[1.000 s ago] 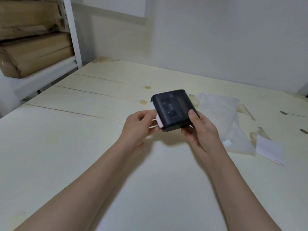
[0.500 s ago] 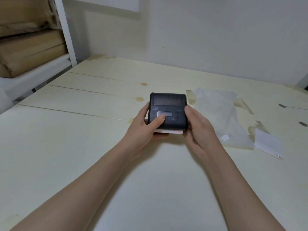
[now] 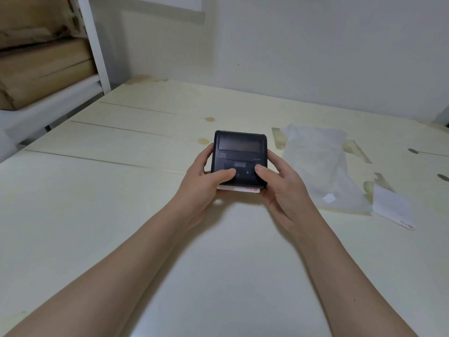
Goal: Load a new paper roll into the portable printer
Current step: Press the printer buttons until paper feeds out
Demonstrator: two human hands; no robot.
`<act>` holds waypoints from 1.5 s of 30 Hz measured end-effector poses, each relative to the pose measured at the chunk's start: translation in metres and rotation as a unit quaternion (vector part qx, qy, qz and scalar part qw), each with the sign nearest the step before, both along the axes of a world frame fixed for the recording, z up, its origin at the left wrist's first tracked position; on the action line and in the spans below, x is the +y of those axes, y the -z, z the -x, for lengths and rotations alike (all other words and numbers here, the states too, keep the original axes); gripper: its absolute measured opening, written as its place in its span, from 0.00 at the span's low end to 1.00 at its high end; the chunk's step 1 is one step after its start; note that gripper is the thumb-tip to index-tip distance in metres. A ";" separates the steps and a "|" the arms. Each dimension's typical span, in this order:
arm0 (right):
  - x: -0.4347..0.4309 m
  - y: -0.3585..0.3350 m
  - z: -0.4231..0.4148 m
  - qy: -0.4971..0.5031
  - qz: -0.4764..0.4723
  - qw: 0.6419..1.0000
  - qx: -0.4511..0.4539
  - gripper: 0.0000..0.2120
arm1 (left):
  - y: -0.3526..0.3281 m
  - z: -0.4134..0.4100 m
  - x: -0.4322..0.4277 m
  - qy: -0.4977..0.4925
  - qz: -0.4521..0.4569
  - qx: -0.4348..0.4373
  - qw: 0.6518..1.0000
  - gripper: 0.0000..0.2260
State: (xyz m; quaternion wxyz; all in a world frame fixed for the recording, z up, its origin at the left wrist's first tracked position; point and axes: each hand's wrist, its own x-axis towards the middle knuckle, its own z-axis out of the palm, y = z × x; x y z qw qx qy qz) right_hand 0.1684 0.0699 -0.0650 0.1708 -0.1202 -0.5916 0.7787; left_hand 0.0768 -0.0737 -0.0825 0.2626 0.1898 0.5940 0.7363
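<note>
Both hands clasp the black printer [image 3: 240, 158] mid-table [image 3: 121, 215]; left hand [image 3: 206, 180] and right hand [image 3: 279, 188] thumbs press its panel; paper strip [image 3: 239, 189] protrudes from its near edge

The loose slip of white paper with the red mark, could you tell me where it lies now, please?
In the head view, the paper slip lies on the table's right side, beside the clear plastic wrapper.

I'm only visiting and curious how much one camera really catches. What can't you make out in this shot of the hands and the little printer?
- Paper roll: head view, hidden inside the closed printer; only a white paper edge shows beneath it.
- Buttons: covered by the thumbs of the left hand and right hand.
- Logo lettering: too small to read.
- Red print on the loose paper slip: too small.
- Shelf: cut off by the left edge.
</note>
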 end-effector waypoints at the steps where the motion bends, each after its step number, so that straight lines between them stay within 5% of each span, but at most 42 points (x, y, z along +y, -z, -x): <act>1: 0.000 0.000 0.000 0.001 0.001 1.000 0.003 0.23 | 0.000 0.000 0.000 -0.004 -0.002 0.003 1.000 0.35; 45: -0.002 0.000 -0.002 0.001 -0.012 1.000 0.011 0.25 | -0.006 -0.005 -0.002 -0.017 -0.009 0.001 1.000 0.35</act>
